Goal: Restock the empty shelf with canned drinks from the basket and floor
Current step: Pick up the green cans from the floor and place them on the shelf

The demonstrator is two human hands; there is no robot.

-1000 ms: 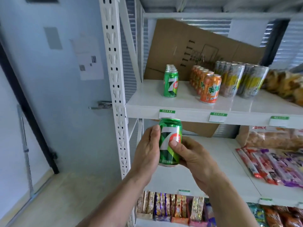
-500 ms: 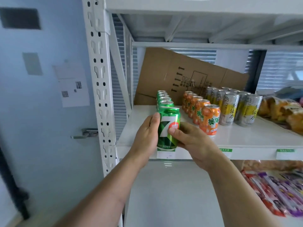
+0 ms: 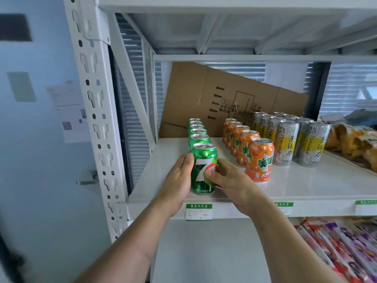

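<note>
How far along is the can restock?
Done: a green row, an orange row and silver-yellow cans stand on the shelf. In hand: left hand and right hand hold a green can at the row's front. Left: bare shelf remains; basket and floor are out of view.

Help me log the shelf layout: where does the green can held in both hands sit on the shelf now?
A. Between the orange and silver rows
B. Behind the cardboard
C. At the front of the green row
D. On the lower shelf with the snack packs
C: the green can, held between the left hand and right hand, stands at the shelf front edge, in line with the green row behind it.
</note>
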